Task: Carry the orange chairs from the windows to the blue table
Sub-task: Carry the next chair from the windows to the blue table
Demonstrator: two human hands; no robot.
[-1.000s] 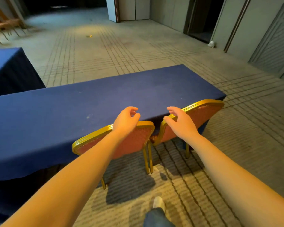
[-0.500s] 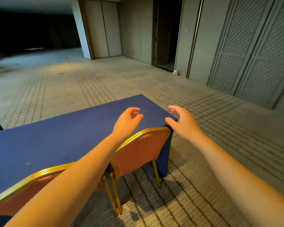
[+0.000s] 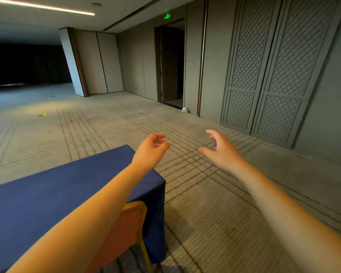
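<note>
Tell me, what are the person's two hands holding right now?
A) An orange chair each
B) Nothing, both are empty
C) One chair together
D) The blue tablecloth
B: the left hand and right hand hang in the air with loosely curled fingers, clear of the orange chair.

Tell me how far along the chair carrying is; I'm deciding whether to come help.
Done: one orange chair stands tucked against the blue table at its corner. In hand: nothing; the left hand and right hand are open and empty. Left: unclear, since neither windows nor other chairs are in view.
</note>
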